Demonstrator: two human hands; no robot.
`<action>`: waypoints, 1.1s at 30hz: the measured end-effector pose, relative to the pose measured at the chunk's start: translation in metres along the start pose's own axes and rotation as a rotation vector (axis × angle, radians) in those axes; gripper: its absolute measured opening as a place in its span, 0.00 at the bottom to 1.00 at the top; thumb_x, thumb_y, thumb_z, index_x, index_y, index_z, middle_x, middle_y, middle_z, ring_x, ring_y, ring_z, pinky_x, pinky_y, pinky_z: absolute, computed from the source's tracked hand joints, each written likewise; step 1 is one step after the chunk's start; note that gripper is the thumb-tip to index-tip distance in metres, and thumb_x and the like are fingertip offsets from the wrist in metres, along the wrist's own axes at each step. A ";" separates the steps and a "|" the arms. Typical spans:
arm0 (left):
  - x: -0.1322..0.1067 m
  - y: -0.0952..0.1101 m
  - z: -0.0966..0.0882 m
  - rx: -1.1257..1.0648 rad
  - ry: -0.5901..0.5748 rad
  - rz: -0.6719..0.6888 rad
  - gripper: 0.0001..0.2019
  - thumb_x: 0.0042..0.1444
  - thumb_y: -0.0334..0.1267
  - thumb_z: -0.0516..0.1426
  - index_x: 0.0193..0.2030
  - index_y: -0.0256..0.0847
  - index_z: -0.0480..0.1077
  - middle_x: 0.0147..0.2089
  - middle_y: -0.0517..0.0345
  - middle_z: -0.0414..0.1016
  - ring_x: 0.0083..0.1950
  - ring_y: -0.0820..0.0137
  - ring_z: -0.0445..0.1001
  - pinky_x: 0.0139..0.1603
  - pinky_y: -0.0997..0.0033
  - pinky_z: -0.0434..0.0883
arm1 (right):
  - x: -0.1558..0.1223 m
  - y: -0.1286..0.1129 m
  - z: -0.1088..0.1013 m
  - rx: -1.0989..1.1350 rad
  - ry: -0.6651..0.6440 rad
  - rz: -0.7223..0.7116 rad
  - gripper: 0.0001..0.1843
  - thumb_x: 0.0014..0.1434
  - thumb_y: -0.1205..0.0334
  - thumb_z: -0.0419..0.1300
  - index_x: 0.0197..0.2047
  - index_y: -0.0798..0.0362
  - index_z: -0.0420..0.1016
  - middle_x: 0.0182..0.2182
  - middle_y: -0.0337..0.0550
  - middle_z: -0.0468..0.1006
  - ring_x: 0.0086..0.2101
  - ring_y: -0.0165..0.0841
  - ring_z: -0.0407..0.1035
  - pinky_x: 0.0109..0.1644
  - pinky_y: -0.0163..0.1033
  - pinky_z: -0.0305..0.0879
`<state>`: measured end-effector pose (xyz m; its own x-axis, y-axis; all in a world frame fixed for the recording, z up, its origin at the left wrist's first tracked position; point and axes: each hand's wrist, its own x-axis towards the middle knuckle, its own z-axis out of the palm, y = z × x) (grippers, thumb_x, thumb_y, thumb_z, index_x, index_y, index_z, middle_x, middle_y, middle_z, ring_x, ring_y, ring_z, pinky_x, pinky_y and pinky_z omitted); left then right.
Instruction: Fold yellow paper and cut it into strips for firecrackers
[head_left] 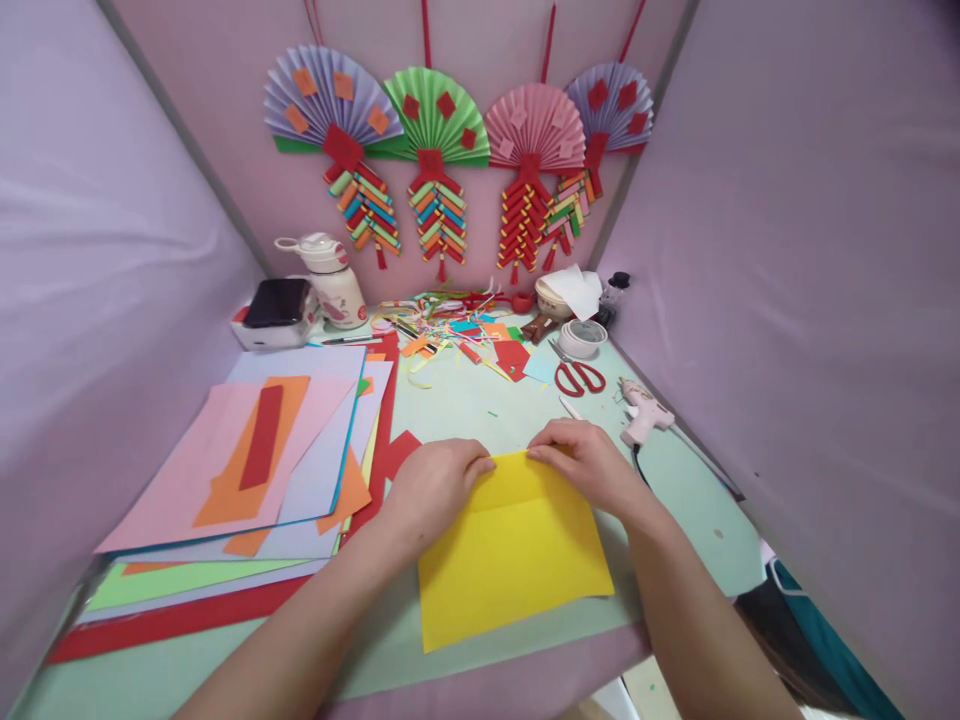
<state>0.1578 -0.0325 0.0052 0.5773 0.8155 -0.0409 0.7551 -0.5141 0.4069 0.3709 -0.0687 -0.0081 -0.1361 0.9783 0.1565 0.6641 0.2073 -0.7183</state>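
A sheet of yellow paper [517, 570] lies on the pale green table top, with a crease running across its upper part. At its far edge my left hand [442, 490] pinches the paper between thumb and fingers. A short way to the right, my right hand [585, 460] pinches the same edge. Just beyond the right hand lies a white pen-like stick [570, 407], partly hidden. Beside my left hand is a piece of red paper [397, 452].
Coloured paper sheets [180, 460] are stacked at left. Red-handled scissors [579, 378], a tape roll [583, 338] and a glue gun [643, 410] lie at right. Behind are paper scraps [450, 325], a bottle [336, 285] and a phone [277, 302]. Paper fans [436, 115] hang on the back wall.
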 end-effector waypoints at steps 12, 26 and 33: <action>0.008 -0.001 0.002 0.030 0.010 0.030 0.13 0.62 0.41 0.50 0.45 0.45 0.75 0.42 0.55 0.80 0.44 0.63 0.76 0.39 0.70 0.68 | 0.002 0.000 0.004 -0.094 0.043 -0.114 0.13 0.63 0.56 0.55 0.30 0.50 0.76 0.28 0.39 0.78 0.33 0.33 0.70 0.44 0.41 0.61; 0.025 -0.002 0.021 -0.105 0.055 0.050 0.13 0.62 0.39 0.49 0.39 0.45 0.75 0.39 0.60 0.79 0.41 0.65 0.75 0.40 0.70 0.67 | 0.004 0.028 0.005 0.507 -0.063 0.376 0.12 0.49 0.54 0.64 0.34 0.54 0.77 0.32 0.40 0.78 0.32 0.33 0.70 0.33 0.35 0.63; 0.022 -0.005 0.024 -0.187 0.056 0.006 0.12 0.62 0.38 0.49 0.38 0.45 0.74 0.39 0.61 0.79 0.41 0.66 0.75 0.41 0.69 0.66 | 0.004 0.022 0.015 0.759 -0.007 0.520 0.14 0.44 0.54 0.68 0.31 0.54 0.77 0.27 0.38 0.76 0.27 0.30 0.68 0.30 0.34 0.60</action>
<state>0.1740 -0.0186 -0.0198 0.5599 0.8285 0.0106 0.6776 -0.4652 0.5697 0.3744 -0.0602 -0.0333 0.0387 0.9491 -0.3127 -0.0172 -0.3122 -0.9499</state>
